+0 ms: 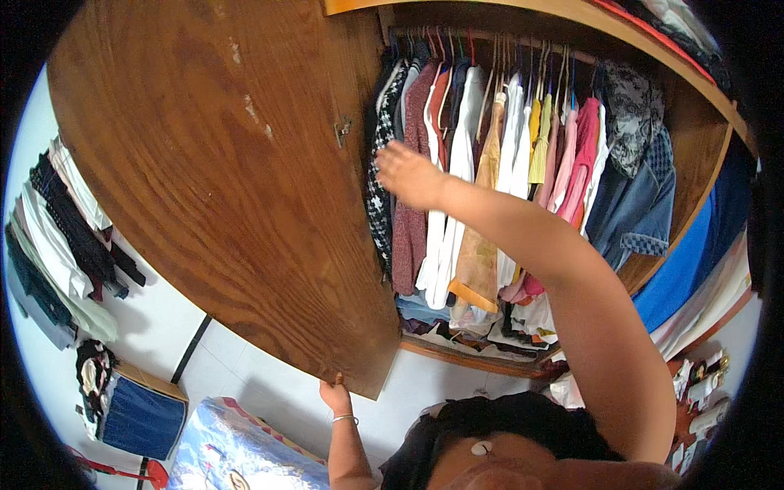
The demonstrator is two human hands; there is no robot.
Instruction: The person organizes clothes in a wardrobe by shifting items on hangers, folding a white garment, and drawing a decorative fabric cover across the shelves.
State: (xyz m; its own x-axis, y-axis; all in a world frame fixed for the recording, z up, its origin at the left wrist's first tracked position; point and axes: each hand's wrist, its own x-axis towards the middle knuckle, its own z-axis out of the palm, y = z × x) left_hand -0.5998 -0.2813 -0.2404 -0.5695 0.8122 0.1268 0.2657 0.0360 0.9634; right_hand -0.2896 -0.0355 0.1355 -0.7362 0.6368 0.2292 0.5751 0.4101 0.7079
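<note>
1. Head view: you stand at a tall brown wooden wardrobe (698,131), open in front of you and packed with hanging clothes.
2. Its broad, flat, brown wood-grained door (204,180) stands swung out to your left. That position leaves the inside exposed, probably so you can get at the clothes.
3. Filling the opening is a tight row of shirts, knits and jackets on thin hangers (471,49). Hung side by side, they seem placed so that each can be told by its colour, from dark pieces beside the door to a blue denim garment (633,200) at the far right.
4. Below and left of you lies a pale-blue printed cloth cover (245,441), apart from the door; what it covers is hard to tell.
5. Nearest your right hand hang a long black-and-white patterned garment (380,204) and a maroon knitted one (411,220), both at the door end of the row.
6. Your right hand (408,174) is raised before them, blurred, its grip loose and fingers extended around nothing. You cannot tell whether the fingertips brush the cloth.
7. Your left hand (335,394) has its grip closed on the door's lower edge, thumb on the near face and fingers hidden behind, presumably to steady the panel.
8. A small metal latch (342,131) sits on the door near the hanging clothes, well apart from either hand.
</note>
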